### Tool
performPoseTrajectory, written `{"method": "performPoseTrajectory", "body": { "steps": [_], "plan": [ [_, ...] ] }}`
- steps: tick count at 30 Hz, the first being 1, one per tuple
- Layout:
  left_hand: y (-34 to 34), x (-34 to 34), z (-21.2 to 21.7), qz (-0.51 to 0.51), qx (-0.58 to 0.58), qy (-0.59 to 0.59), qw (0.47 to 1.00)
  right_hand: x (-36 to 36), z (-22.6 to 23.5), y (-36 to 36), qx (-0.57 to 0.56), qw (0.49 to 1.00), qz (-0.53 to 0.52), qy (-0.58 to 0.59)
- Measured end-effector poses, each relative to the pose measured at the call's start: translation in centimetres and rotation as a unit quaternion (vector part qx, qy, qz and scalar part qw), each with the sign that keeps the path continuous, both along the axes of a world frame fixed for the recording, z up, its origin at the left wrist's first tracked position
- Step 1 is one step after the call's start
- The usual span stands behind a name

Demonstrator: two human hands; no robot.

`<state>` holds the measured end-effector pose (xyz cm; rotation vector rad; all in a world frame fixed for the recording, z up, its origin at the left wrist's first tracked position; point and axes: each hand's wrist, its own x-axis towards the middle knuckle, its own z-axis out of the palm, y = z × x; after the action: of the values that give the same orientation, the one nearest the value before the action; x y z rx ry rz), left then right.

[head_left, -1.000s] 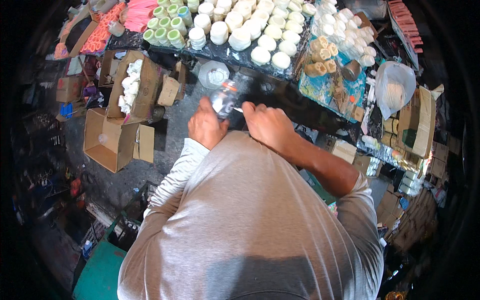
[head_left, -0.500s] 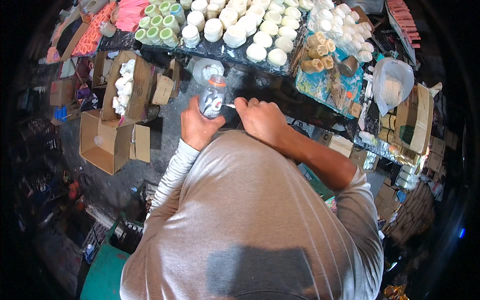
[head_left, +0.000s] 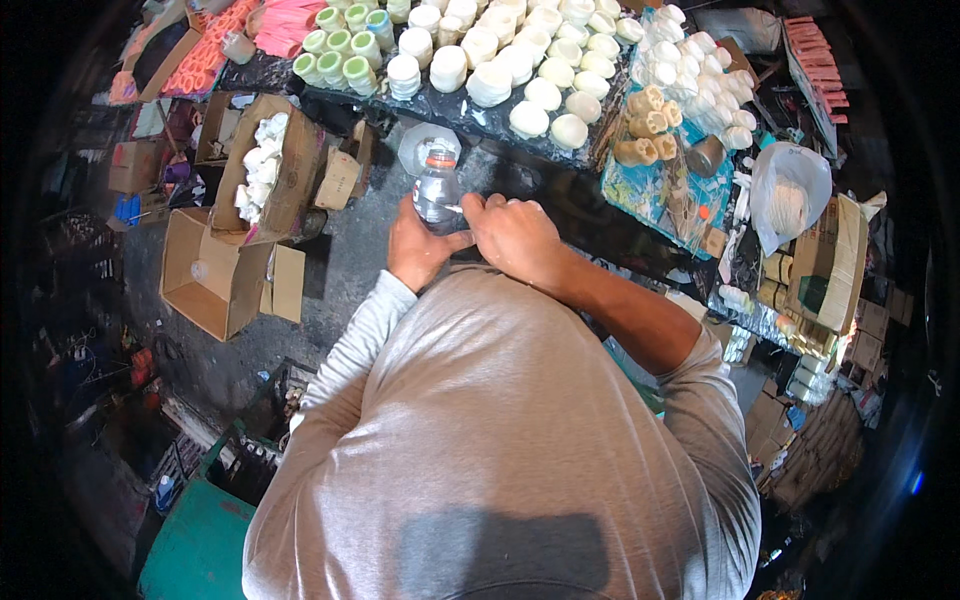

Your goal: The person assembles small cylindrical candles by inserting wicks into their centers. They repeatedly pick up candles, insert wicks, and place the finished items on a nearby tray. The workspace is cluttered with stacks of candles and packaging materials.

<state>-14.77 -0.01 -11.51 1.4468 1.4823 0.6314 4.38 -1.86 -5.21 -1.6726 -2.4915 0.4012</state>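
A clear plastic bottle (head_left: 437, 192) with an orange ring at its neck stands upright in front of my body. My left hand (head_left: 416, 246) is wrapped round its lower part from the left. From the right, my right hand (head_left: 517, 238) is closed in a pinch, its thumb and forefinger close to the bottle's side. A small pale tip (head_left: 454, 208) sticks out of that pinch toward the bottle; the rest of it is hidden, and I cannot tell its kind. Beyond the bottle's neck is a pale, roughly eight-sided container (head_left: 428, 140).
Rows of white and green-rimmed cup-like pieces (head_left: 489, 84) cover the dark bench ahead. Tan hollow pieces (head_left: 640, 152) lie on a blue board (head_left: 625, 200) to the right. Cardboard boxes (head_left: 230, 290) stand at left, one holding white pieces (head_left: 262, 170). A plastic bag (head_left: 790, 190) hangs right.
The bottle has turned in my left hand, so its printed front now shows only at the left edge. Both hands stay at the bottle; the whole view has shifted slightly.
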Motion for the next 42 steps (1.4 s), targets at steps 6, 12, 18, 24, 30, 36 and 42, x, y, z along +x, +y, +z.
{"method": "performPoseTrajectory", "body": {
  "steps": [6,12,18,24,30,36,42],
  "plan": [
    [0.1,0.4,1.5,0.016,-0.003,0.092,0.996,-0.7,-0.1,-0.2,-0.002,1.0,-0.015,-0.017],
    [0.3,-0.4,1.0,0.033,-0.016,0.031,0.999,0.3,-1.6,-0.5,-0.01,1.0,-0.017,-0.018],
    [1.1,-2.2,1.3,0.051,-0.201,-0.301,0.931,0.3,-2.8,-0.3,-0.017,1.0,-0.018,0.012],
    [0.5,-2.7,1.0,0.056,-0.203,-0.322,0.923,0.4,-2.7,-0.3,0.024,1.0,-0.005,0.013],
    [0.7,-1.9,0.8,0.04,-0.145,-0.26,0.954,-0.4,-2.4,0.1,0.055,0.998,0.0,0.016],
    [0.9,-2.0,2.0,0.003,-0.189,-0.223,0.956,0.6,-2.7,-0.2,0.031,0.999,-0.003,0.007],
    [1.8,-3.2,1.5,-0.071,-0.242,-0.29,0.923,1.4,-4.3,0.4,0.039,0.998,0.029,0.04]
  ]
}}
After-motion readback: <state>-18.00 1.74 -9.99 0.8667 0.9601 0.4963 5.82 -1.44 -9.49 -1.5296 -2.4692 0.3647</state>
